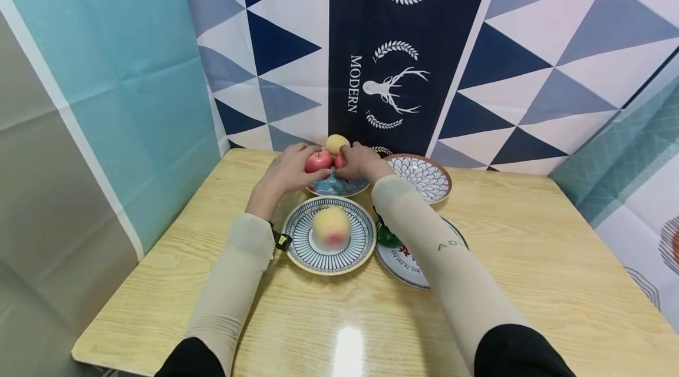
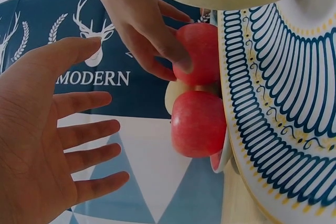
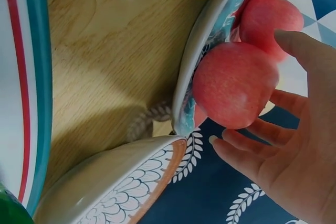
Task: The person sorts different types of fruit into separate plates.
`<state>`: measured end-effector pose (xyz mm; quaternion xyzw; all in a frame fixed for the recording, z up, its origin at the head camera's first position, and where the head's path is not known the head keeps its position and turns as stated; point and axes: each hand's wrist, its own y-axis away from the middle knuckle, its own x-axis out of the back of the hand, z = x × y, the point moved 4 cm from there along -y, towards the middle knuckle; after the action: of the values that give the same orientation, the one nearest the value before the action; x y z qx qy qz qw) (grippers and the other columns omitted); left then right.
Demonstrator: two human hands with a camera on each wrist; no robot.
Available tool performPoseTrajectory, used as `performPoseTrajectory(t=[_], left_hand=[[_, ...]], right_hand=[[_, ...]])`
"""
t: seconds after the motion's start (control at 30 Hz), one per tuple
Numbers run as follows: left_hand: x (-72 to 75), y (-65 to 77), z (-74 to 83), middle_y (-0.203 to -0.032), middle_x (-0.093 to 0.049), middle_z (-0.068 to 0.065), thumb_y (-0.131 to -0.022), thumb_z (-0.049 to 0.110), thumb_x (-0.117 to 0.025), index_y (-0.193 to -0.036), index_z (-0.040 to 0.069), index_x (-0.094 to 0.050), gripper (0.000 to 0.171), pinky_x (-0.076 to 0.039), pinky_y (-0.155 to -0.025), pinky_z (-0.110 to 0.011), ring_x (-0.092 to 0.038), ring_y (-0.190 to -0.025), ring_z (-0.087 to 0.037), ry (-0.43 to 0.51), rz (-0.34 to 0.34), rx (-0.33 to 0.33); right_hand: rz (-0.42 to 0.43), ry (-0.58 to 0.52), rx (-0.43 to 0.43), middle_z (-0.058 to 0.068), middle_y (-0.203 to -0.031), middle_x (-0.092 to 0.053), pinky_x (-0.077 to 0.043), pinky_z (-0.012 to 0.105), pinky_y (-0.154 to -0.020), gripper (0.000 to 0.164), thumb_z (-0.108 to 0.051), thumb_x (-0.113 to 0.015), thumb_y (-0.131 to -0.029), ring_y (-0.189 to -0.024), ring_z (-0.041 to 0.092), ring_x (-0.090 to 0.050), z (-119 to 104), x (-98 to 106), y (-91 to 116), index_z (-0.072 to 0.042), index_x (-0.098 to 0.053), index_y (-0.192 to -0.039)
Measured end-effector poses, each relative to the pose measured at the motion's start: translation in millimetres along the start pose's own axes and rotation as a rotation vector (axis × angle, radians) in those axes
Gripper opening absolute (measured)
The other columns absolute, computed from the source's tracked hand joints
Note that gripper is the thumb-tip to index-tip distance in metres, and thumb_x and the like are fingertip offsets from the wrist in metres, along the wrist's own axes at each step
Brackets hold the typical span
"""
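Black sleeves (image 1: 520, 353) lead over the bench (image 1: 530, 259) to my left hand (image 1: 290, 169), fingers spread beside one red apple (image 2: 198, 124), and my right hand (image 1: 365, 163), spread about a second apple (image 3: 235, 85), both sitting on one blue-patterned plate (image 1: 333, 186) behind the peach (image 1: 331, 227).

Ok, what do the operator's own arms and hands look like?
Left hand and right hand: ungloved. Both forearms: close-fitting cream sleeves, with black fabric nearer the body. Right sleeve carries small dark lettering, partly unreadable. Left wrist: small black device with a yellow mark.
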<state>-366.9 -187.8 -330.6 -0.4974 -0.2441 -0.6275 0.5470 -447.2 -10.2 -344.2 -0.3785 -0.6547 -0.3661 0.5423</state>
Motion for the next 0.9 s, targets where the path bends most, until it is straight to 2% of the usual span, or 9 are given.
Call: performPoseTrajectory(t=[0.33,0.67,0.9], left_hand=[[-3.6,1.1,1.9,-0.149,-0.052,-0.011,-0.097,0.058,-0.068,-0.152,0.018,-0.057,0.069,-0.055,-0.101,-0.050,-0.051,-0.130,-0.031,0.003,-0.017,0.002],[-0.8,-0.1,1.7,-0.150,-0.052,-0.010,-0.097,0.061,-0.067,-0.153,0.017,-0.057,0.072,-0.054,-0.103,-0.050,-0.051,-0.131,-0.030,0.000,-0.018,0.010],[-3.1,1.0,0.1,-0.152,-0.051,-0.011,-0.097,0.062,-0.067,-0.154,0.017,-0.055,0.074,-0.054,-0.103,-0.050,-0.050,-0.132,-0.031,-0.009,-0.027,0.010]], right_hand=[[-0.011,-0.009,-0.021,0.023,-0.141,-0.046,-0.050,0.052,-0.106,0.075,-0.049,-0.069,-0.095,-0.120,0.039,-0.057,2,-8,-1,-0.011,-0.044,-0.155],[0.015,-0.028,-0.043,0.026,-0.144,-0.042,-0.050,0.053,-0.107,0.077,-0.038,-0.073,-0.096,-0.121,0.042,-0.057,1,-8,-7,-0.011,-0.038,-0.159],[0.040,-0.032,-0.042,0.026,-0.140,-0.043,-0.050,0.055,-0.105,0.072,-0.034,-0.075,-0.095,-0.119,0.042,-0.057,0,-14,-12,-0.010,-0.043,-0.154]])
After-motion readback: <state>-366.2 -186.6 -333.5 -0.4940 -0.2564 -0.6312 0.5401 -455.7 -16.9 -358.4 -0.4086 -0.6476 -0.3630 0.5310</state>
